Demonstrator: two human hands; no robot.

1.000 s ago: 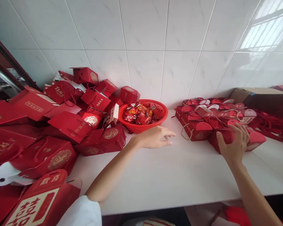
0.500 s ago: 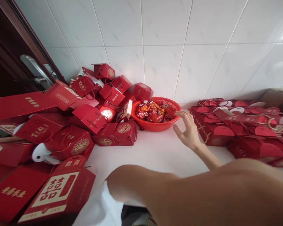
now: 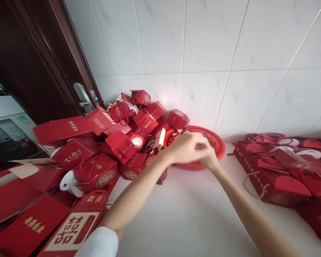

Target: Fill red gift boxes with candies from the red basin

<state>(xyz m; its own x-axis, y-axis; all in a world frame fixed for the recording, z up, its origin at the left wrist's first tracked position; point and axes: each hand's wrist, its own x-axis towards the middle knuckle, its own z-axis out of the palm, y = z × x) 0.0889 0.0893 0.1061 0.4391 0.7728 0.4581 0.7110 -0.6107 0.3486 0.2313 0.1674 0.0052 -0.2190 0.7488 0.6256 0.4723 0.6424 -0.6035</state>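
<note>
A round red plastic basket (image 3: 219, 142) stands on the white surface near the tiled wall, with red-wrapped pieces (image 3: 173, 136) showing at its left side. My left hand (image 3: 186, 147) is over the basket, blurred, its fingers pointing right. My right hand (image 3: 207, 154) is beside it at the basket's front right, and the two hands meet or overlap. The fingers of both are smeared and partly hidden, so what they hold, if anything, cannot be made out.
Many red gift boxes (image 3: 96, 171) are heaped on the left. More red boxes with handles (image 3: 280, 178) stand in rows on the right. A dark door (image 3: 42, 53) with a metal handle (image 3: 82, 94) is at the back left.
My left hand has come in over the basket, where it was not visible before. My right hand has moved from the basket's right edge to meet it. The view has shifted left.
</note>
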